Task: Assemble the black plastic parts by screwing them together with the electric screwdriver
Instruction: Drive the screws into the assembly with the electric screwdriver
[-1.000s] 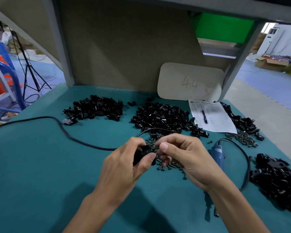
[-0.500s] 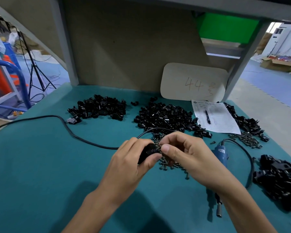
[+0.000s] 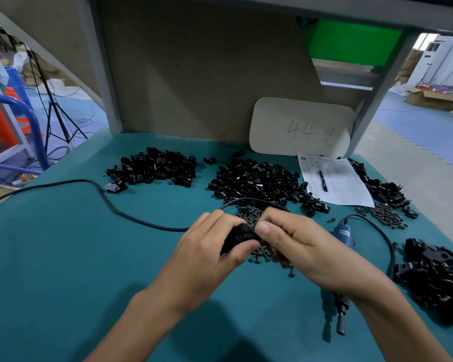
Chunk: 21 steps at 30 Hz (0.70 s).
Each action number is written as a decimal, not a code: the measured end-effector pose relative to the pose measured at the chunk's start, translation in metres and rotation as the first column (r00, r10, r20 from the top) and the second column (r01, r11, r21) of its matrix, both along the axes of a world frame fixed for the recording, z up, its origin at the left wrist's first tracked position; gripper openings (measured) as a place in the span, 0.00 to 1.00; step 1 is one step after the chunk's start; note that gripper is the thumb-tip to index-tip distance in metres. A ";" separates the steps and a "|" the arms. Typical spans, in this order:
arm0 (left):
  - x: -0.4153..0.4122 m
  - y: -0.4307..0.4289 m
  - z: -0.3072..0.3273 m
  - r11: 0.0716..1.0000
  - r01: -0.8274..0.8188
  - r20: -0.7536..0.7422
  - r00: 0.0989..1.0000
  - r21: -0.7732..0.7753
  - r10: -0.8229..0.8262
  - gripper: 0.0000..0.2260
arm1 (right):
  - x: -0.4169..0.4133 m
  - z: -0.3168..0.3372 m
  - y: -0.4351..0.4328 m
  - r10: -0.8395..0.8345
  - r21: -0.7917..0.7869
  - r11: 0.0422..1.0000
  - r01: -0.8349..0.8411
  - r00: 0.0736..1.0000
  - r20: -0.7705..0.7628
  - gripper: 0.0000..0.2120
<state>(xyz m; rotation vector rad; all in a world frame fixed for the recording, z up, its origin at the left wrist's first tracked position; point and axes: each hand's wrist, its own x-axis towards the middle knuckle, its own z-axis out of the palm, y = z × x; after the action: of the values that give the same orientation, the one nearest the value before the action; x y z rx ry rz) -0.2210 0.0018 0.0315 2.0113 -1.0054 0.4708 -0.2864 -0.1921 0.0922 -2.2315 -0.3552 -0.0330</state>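
Running in from the left edge, a black cable (image 3: 63, 182) crosses the teal bench (image 3: 63, 257) and disappears behind the left hand (image 3: 202, 254). At the back left lies the left pile (image 3: 154, 168) of black plastic pieces. One loose piece (image 3: 114, 188) sits just beside its near-left corner, close to the cable.

The left hand is held above the middle of the bench. Its fingers (image 3: 215, 220) curl over the part (image 3: 237, 237) and its thumb lies under it, so the part is grasped. Scattered screws (image 3: 259, 254) lie on the bench below and behind the hands. Behind them is the middle pile (image 3: 256, 181), the largest at the back.

The right hand (image 3: 306, 246) meets the left at the part. Its thumb and curled fingers (image 3: 285, 220) pinch the part's right end; whether a screw sits between them cannot be told.

A pale board (image 3: 301, 126) marked "44" leans against the back wall. Nearer and to its right, a printed sheet (image 3: 335, 184) lies flat with a pen (image 3: 323, 180) on it. The blue-bodied screwdriver (image 3: 344, 233) lies on the bench, partly under the right forearm, untouched, with its bit end toward the viewer.

Further right are the right screws (image 3: 385, 216), the back-right pile (image 3: 385, 189) beside the sheet, and the near-right pile (image 3: 434, 278) at the bench's right edge.
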 end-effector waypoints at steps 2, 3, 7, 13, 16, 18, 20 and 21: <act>-0.001 0.002 0.003 0.995 0.086 -0.256 0.962 -0.048 -0.095 0.16 | -0.003 0.001 -0.004 0.041 -0.011 0.999 -0.041 0.999 0.033 0.08; -0.002 0.002 0.005 0.989 0.123 -0.357 0.923 -0.084 -0.145 0.17 | -0.004 0.002 -0.005 0.051 -0.004 0.999 -0.051 0.998 0.040 0.04; -0.005 0.002 0.011 0.955 0.228 -0.522 0.800 -0.192 -0.296 0.17 | -0.007 0.007 -0.005 0.037 0.036 0.999 -0.039 0.997 0.070 0.03; -0.011 0.006 0.015 0.983 0.178 -0.396 0.900 -0.046 -0.182 0.13 | -0.011 0.011 -0.004 -0.021 -0.035 0.999 0.023 0.997 0.074 0.07; -0.014 0.006 0.019 0.990 0.113 -0.193 0.977 0.080 -0.095 0.14 | -0.011 0.014 -0.001 -0.006 -0.111 0.994 0.017 0.995 0.101 0.17; -0.014 0.007 0.020 0.991 0.082 -0.106 0.992 0.108 -0.071 0.17 | -0.012 0.012 0.000 0.001 -0.133 0.991 0.014 0.994 0.113 0.18; -0.014 0.007 0.021 0.992 0.072 -0.063 0.996 0.108 -0.066 0.18 | -0.013 0.010 0.001 -0.006 -0.126 0.992 0.017 0.996 0.089 0.20; -0.014 0.006 0.020 0.992 0.073 -0.063 0.996 0.102 -0.067 0.18 | -0.012 0.008 -0.001 -0.012 -0.120 0.993 0.021 0.997 0.076 0.22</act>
<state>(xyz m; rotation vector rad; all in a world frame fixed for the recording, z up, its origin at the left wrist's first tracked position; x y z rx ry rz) -0.2348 0.0080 0.0515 2.0624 -1.0792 0.3244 -0.2984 -0.1933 0.1003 -2.3579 -0.3882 -0.1069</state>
